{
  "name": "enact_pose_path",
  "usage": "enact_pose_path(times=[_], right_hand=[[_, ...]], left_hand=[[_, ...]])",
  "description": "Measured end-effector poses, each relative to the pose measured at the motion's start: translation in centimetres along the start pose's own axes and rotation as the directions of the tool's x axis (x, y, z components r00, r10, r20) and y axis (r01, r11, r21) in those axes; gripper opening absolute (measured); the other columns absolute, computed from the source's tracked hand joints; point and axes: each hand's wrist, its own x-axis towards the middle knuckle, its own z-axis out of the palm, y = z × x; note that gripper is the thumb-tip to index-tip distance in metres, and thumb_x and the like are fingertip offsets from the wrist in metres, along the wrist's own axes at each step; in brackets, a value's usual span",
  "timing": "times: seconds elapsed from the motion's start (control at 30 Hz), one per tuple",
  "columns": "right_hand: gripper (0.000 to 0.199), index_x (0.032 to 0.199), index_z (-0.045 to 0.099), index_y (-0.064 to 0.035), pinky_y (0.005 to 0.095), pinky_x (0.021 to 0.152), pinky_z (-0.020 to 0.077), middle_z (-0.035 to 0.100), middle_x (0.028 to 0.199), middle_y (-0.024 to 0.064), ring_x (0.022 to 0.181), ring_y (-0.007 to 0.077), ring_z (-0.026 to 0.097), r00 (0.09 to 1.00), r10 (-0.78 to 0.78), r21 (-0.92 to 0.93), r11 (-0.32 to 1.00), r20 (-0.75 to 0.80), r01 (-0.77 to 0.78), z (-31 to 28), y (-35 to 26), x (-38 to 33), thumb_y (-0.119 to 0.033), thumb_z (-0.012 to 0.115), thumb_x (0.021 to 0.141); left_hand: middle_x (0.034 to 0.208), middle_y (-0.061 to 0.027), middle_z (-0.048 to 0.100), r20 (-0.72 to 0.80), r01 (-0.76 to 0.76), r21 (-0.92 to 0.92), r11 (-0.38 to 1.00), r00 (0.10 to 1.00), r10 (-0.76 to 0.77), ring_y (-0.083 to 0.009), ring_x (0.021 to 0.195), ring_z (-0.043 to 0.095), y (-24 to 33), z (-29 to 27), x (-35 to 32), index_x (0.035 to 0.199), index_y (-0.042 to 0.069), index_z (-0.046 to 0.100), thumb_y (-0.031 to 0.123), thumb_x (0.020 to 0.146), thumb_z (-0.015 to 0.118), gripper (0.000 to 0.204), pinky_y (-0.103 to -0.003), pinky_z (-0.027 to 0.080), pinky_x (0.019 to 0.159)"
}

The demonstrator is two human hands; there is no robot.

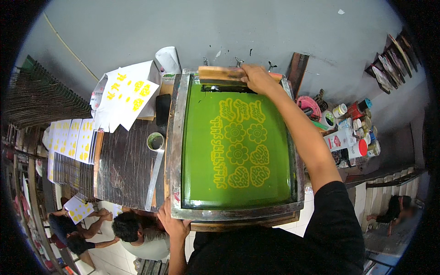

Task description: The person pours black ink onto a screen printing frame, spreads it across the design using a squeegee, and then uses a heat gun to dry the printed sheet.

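Dark wooden bench (123,160) is filling the area L of the work, scuffed top showing. Right beside it, big screen (238,213) is lying flat in front of the person: worn frame, green mesh, yellowish flowers, blobs & lettering showing thru. L hand (175,223) is gripping the frame's near L corner, fingers closed round the edge. Pile of white sheets (121,114) w/ yellow prints is sitting at the bench's far end, L of the screen. Wooden squeegee (220,73) is standing crosswise at the screen's far end, by a dark ink strip (229,89); can't quite tell if its blade is touching the mesh. R hand (258,79) is holding it toward its R end, fingers wrapped over the wood. Metal ruler (155,178) is lying lengthwise on the bench, just L of the frame. Dark phone-like slab (162,110) is resting near the sheets; small round tub (156,142) is standing at the ruler's far end.
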Motion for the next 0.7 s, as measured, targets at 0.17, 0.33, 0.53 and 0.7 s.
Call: enact_pose_path(times=[0.17,0.33,0.53,0.7], right_hand=[[0.027,0.113,0.052,-0.0023,0.0514,0.092,0.0415,0.062,0.111,0.0206,0.108,0.0403,0.057,0.995,-0.055,-0.131,0.990,-0.081,0.044,1.5,0.7,0.1,-0.017,0.063,0.093],[0.035,0.118,0.053,-0.0034,0.0494,0.095,0.0414,0.063,0.116,0.0196,0.115,0.0373,0.057,0.999,0.030,-0.193,0.981,0.025,-0.025,1.2,-0.6,0.2,-0.020,0.066,0.091],[0.038,0.122,0.051,-0.0040,0.0509,0.098,0.0398,0.062,0.122,0.0194,0.117,0.0373,0.056,0.994,0.048,-0.264,0.964,0.097,-0.021,0.8,-1.5,-0.9,-0.021,0.065,0.091],[0.040,0.125,0.052,-0.0037,0.0512,0.099,0.0412,0.061,0.124,0.0217,0.118,0.0388,0.056,0.994,0.040,-0.224,0.975,0.104,-0.015,1.0,-2.6,-3.4,-0.022,0.065,0.091]], left_hand=[[0.134,-0.0192,0.054,0.006,0.034,-0.017,0.999,0.999,-0.034,-0.0401,0.114,0.049,0.3,-0.3,0.1,0.133,-0.003,0.053,0.086,0.078,0.041,0.106,-0.049,0.035,0.096],[0.133,-0.0186,0.056,-0.035,0.040,-0.040,0.998,0.999,-0.042,-0.0382,0.114,0.050,0.0,-0.4,-0.2,0.134,-0.006,0.051,0.089,0.075,0.041,0.112,-0.047,0.035,0.096],[0.134,-0.0188,0.057,-0.049,0.034,-0.057,0.998,0.998,-0.037,-0.0377,0.115,0.051,0.0,-0.4,-0.1,0.137,-0.006,0.048,0.088,0.073,0.046,0.114,-0.047,0.035,0.096],[0.135,-0.0191,0.056,-0.041,0.037,-0.055,0.998,0.998,-0.040,-0.0387,0.116,0.050,0.1,-0.4,-0.1,0.139,-0.005,0.047,0.086,0.068,0.053,0.116,-0.047,0.035,0.096]])
